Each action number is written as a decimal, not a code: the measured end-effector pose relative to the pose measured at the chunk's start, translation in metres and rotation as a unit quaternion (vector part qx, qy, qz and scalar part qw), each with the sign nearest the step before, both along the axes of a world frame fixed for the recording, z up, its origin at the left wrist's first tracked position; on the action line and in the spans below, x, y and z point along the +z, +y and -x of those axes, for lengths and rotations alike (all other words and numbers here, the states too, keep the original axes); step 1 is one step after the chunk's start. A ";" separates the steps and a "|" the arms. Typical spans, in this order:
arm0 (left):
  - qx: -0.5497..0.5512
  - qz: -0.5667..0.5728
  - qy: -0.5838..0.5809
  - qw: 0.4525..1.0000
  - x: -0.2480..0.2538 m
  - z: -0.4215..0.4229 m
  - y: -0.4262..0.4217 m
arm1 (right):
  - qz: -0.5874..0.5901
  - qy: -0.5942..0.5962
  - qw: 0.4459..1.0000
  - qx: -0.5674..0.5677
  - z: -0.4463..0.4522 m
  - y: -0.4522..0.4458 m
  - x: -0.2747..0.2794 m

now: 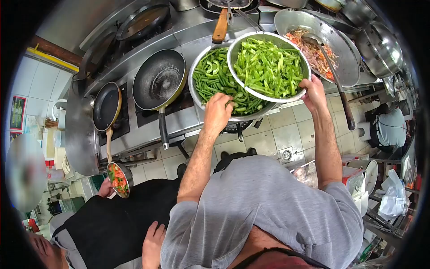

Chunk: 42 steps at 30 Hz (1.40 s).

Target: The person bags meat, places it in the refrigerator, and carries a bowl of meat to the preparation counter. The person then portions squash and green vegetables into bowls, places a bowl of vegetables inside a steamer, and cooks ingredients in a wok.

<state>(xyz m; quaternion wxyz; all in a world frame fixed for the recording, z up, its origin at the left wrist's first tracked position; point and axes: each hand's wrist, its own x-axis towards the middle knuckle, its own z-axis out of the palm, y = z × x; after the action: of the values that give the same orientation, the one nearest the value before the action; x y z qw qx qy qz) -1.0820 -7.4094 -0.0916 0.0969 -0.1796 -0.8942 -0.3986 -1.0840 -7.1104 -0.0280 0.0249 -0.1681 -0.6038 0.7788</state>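
Note:
A metal bowl (232, 67) full of sliced green peppers (268, 67) is gripped at its right rim by my right hand (315, 93). It overlaps a second, wider metal bowl (191, 85) behind its left side. That wider bowl holds cut green beans (213, 84) and curved green slices. My left hand (218, 111) reaches over the near edge of the wider bowl with its fingers curled at the vegetables. What lies between those fingers is hidden.
A dark wok (159, 80) and a smaller frying pan (106, 105) sit on the stove at left. At right, a large metal pan (286, 20) holds shredded vegetables and a ladle (333, 74). On my left, another person's hand (106, 188) holds a small bowl (128, 181) of chopped vegetables.

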 end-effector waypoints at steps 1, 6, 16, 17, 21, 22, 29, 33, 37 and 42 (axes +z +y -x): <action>-0.012 0.042 0.017 0.999 -0.001 0.006 0.005 | 0.001 0.002 1.000 -0.002 0.000 0.004 -0.001; -0.011 0.046 0.021 0.999 -0.014 0.038 0.026 | -0.005 -0.006 0.997 -0.082 -0.024 0.016 0.002; 0.003 0.139 -0.042 0.989 -0.029 0.064 0.045 | -0.002 0.011 0.993 -0.119 -0.033 0.031 0.001; 0.026 0.056 0.019 0.998 -0.035 0.063 0.042 | -0.003 0.015 0.993 -0.116 -0.031 0.035 -0.001; 0.068 -0.386 -0.182 0.902 -0.031 0.079 0.039 | 0.010 0.025 0.995 -0.094 -0.023 0.048 0.006; 0.073 -0.440 -0.218 0.868 -0.029 0.082 0.040 | 0.003 0.030 0.997 -0.068 -0.022 0.055 0.007; 0.127 0.046 -0.190 0.972 -0.018 0.079 0.081 | 0.019 0.025 0.999 -0.029 -0.013 0.081 0.008; 0.137 0.134 -0.139 0.972 -0.016 0.078 0.094 | 0.026 0.027 0.999 -0.027 -0.010 0.088 0.005; 0.171 -0.080 -0.089 0.978 -0.029 0.084 0.076 | 0.028 0.042 0.998 -0.045 -0.009 0.079 0.012; 0.129 -0.466 -0.254 0.838 -0.028 0.085 0.060 | 0.027 0.032 0.998 -0.050 -0.008 0.083 0.008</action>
<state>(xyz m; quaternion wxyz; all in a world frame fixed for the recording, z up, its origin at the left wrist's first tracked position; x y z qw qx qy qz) -1.1671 -7.3498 -0.1199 -0.0110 0.1109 -0.6109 -0.7838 -1.0757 -7.0269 -0.0199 0.0786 -0.1743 -0.5724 0.7973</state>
